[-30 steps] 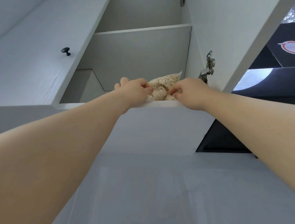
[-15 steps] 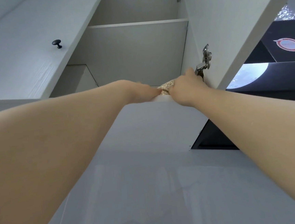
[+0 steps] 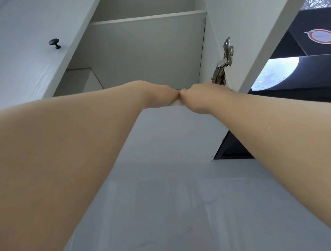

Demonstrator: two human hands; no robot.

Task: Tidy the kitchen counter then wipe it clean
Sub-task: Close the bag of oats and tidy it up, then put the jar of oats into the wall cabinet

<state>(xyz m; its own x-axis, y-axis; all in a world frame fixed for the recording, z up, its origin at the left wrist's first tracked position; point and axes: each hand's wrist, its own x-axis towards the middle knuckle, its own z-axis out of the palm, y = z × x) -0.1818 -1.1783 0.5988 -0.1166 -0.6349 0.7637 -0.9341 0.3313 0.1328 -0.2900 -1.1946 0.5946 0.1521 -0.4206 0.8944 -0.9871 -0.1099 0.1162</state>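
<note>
- The left hand (image 3: 158, 95) and the right hand (image 3: 200, 94) reach up to the front lip (image 3: 175, 103) of the open cupboard (image 3: 144, 53). They are side by side and touch each other.
- The fingers go over the lip and are hidden, so I cannot tell if they grip something or lie loose.
- Whatever lies on the cupboard floor is hidden behind the lip.
- A shelf (image 3: 147, 17) sits higher up in the cupboard.
- A metal hinge (image 3: 223, 64) is on the cupboard's right side, just above the right hand.
- A black knob (image 3: 54, 43) is on the door (image 3: 15, 64) left of the cupboard.
</note>
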